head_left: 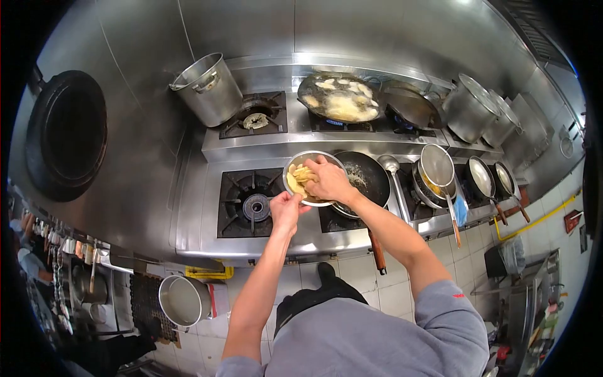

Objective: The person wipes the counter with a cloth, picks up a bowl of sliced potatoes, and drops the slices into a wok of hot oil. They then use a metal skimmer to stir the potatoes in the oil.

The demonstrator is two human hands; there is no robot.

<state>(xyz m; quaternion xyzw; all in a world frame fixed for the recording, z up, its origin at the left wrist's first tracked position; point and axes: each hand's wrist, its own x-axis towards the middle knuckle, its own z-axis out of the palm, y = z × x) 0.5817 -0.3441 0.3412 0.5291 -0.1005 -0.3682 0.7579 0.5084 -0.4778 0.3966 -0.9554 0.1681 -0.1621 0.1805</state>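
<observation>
My left hand point(287, 212) grips the near-left rim of a round metal bowl point(316, 154), its fingers closed on the edge. The bowl is held up over the front of the stove, tilted a little. In it lie pale yellow cut pieces point(296, 183) that look like potato. My right hand point(328, 181) reaches into the bowl with curled fingers around some pieces; its fingertips are partly hidden. Just right of the bowl, partly behind it and my right forearm, a black frying pan point(375, 179) with whitish bits sits on a burner, its wooden handle pointing toward me.
Behind, a wide pan point(342, 100) of bubbling oil holds frying pieces over a flame. A tall pot point(210, 91) stands back left. A ladle point(389, 164), a strainer point(436, 164) and more pans line the right. A bare burner point(256, 206) lies front left; a pot point(182, 301) stands low left.
</observation>
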